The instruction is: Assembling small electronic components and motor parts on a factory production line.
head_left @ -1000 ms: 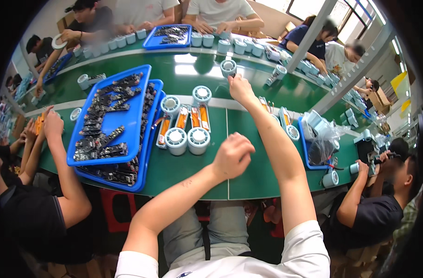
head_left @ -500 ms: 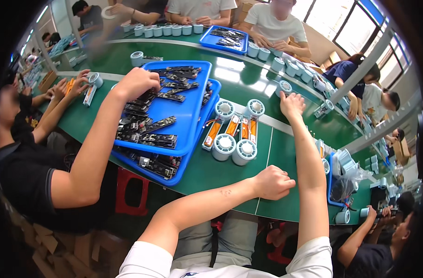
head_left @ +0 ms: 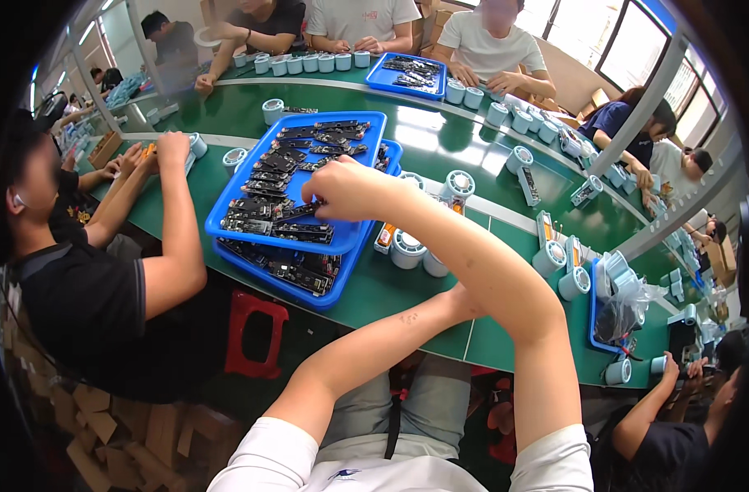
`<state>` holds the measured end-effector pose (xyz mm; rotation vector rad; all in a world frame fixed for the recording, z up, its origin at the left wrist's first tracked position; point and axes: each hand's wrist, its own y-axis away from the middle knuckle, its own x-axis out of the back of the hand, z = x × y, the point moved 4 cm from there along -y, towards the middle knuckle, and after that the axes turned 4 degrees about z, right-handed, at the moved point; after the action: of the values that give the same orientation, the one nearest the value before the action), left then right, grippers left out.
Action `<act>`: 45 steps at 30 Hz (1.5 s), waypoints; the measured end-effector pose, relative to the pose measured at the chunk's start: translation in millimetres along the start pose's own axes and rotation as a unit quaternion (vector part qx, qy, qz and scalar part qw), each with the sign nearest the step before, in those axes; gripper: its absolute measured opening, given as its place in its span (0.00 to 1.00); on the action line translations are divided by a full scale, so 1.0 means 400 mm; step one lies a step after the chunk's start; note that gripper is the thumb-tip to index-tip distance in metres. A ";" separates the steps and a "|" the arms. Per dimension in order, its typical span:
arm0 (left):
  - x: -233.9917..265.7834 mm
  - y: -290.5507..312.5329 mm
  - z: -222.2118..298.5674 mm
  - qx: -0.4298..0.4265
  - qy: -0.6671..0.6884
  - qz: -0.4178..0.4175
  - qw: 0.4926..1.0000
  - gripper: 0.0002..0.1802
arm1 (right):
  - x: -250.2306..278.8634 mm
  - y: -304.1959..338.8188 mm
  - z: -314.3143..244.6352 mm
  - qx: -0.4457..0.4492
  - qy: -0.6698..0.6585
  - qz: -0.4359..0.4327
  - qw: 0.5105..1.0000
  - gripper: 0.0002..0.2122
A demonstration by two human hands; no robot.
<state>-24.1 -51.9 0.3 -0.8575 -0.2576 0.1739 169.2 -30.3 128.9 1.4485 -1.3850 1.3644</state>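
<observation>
My right hand reaches across to the upper blue tray, fingers closed on the end of a narrow black circuit board. Many similar boards lie in rows in that tray. A second blue tray sits under it, also holding boards. My left arm extends over the table's near side; its hand is mostly hidden beneath my right forearm, fingers out of sight. Partly covered by that forearm is a group of light-blue round-headed housings with orange parts in their handles.
A housing with a board in its handle lies on the green belt. More housings and a blue bin with plastic bags are on the right. A co-worker sits close at left, near a red stool. Others work across the belt.
My right hand has left the housing on the belt and swung left to the tray, onto a board. The left co-worker's hand has withdrawn from the tray. The view has shifted slightly.
</observation>
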 end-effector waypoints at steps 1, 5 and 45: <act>-0.003 0.015 -0.016 -0.004 -0.003 -0.008 1.000 0.20 | -0.006 -0.006 -0.001 -0.004 0.000 0.001 1.000 0.12; -0.019 0.121 -0.184 -0.006 -0.100 -0.044 0.994 0.25 | -0.012 0.021 -0.012 -0.066 -0.004 0.060 0.996 0.11; 0.066 -0.039 -0.062 0.309 0.198 0.128 0.921 0.19 | -0.020 0.878 0.146 -0.478 -0.246 0.310 0.785 0.12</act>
<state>9.1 -73.0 0.9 -0.2752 0.2870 0.3017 -157.5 -148.0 49.4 0.6404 -2.5374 0.3521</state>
